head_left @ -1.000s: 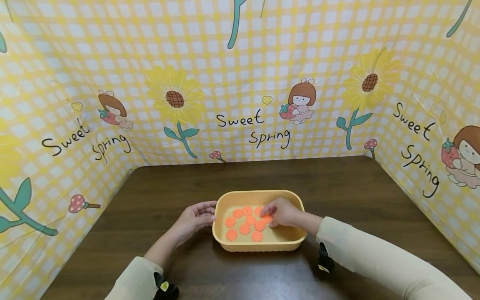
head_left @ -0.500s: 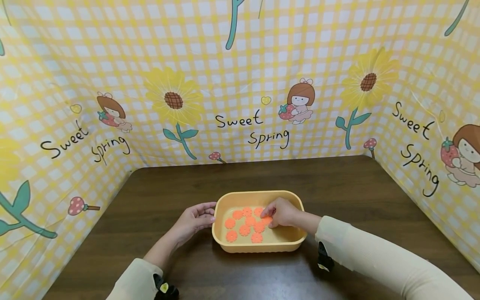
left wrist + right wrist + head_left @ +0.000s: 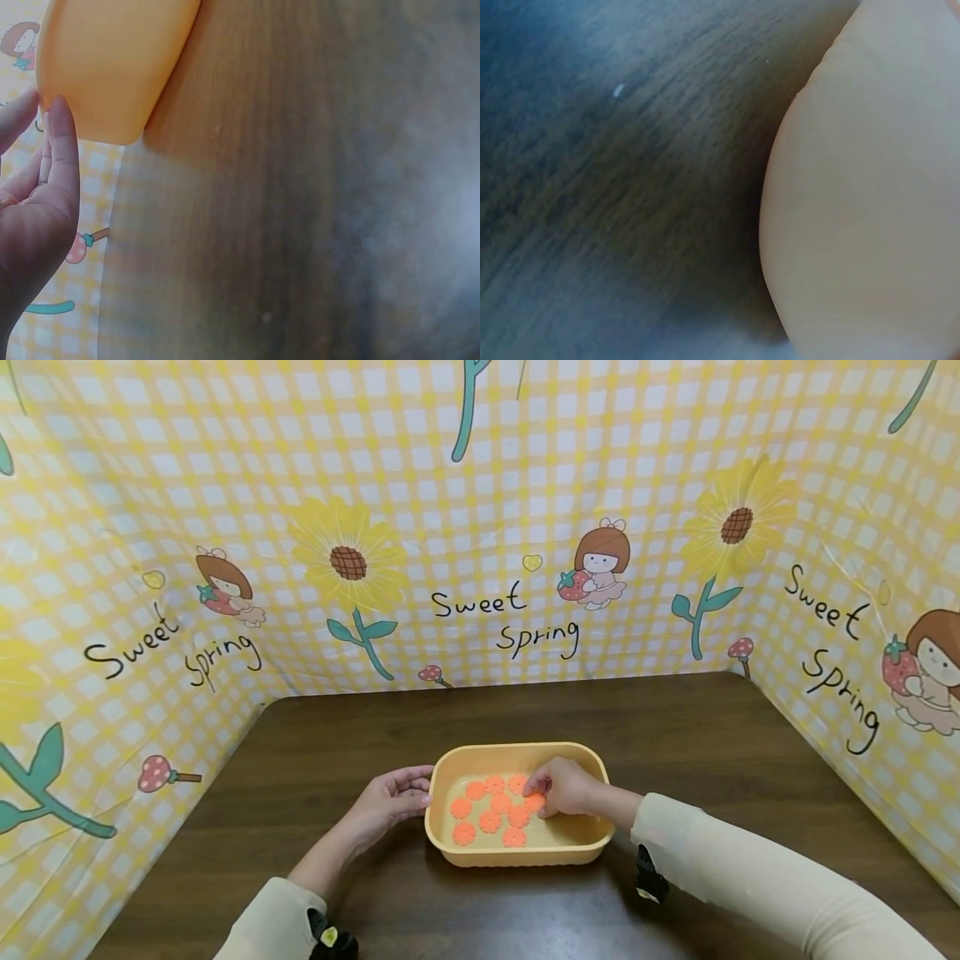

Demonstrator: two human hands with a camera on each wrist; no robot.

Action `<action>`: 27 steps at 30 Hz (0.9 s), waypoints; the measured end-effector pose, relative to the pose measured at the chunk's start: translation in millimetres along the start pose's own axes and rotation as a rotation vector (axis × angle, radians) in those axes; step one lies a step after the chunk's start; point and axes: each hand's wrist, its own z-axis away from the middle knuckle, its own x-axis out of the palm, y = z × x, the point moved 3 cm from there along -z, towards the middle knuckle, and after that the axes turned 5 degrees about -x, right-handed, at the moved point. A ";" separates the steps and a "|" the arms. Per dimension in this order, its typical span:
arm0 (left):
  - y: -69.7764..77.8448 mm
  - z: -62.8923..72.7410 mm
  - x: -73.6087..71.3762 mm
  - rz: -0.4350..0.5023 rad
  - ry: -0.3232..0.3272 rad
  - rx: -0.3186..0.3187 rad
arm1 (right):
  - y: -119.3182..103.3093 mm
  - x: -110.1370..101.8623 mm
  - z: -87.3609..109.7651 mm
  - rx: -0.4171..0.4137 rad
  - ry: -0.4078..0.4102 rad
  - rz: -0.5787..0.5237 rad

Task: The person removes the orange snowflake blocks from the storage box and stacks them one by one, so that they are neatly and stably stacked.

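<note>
A yellow-orange plastic basin [image 3: 517,857] stands on the table, with several flat orange flower-shaped pieces [image 3: 464,833] lying on its floor. My left hand [image 3: 382,806] rests against the basin's left end, its fingertips and thumb touching the outer wall near the rim. In the left wrist view, the left hand [image 3: 45,202] reaches up to the basin [image 3: 112,75] with extended fingers. My right hand [image 3: 567,787] is inside the basin at its right side, its curled fingers pinching an orange flower-shaped piece [image 3: 535,802]. Those fingers partly cover that piece. The right wrist view shows only the basin's wall [image 3: 870,195], not the hand.
A dark wooden table [image 3: 360,727] lies under the basin. A yellow checked cloth [image 3: 480,527] with sunflowers and "Sweet Spring" lettering stands along the back and both sides. Black wrist devices [image 3: 651,875] are strapped over the cream sleeves [image 3: 750,877].
Both hands, the basin and the orange pieces keep their places. Only the head view shifts very slightly.
</note>
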 end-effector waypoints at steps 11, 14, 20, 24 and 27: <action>-0.8 0.3 -0.2 0.006 -0.004 -0.008 | -1.3 0.1 1.1 -0.063 0.020 0.019; -0.8 -0.2 -0.8 0.005 0.003 -0.014 | -1.6 -0.4 1.4 -0.080 0.025 0.042; 0.1 -0.8 -1.8 0.005 0.014 -0.026 | -1.3 -1.6 1.0 -0.097 0.035 0.056; 0.0 -0.9 -1.6 0.010 0.013 -0.033 | 0.0 -2.0 0.5 -0.083 0.033 0.020; 0.2 -0.5 -1.1 0.016 0.011 -0.035 | 0.8 -2.9 0.4 -0.054 0.022 -0.033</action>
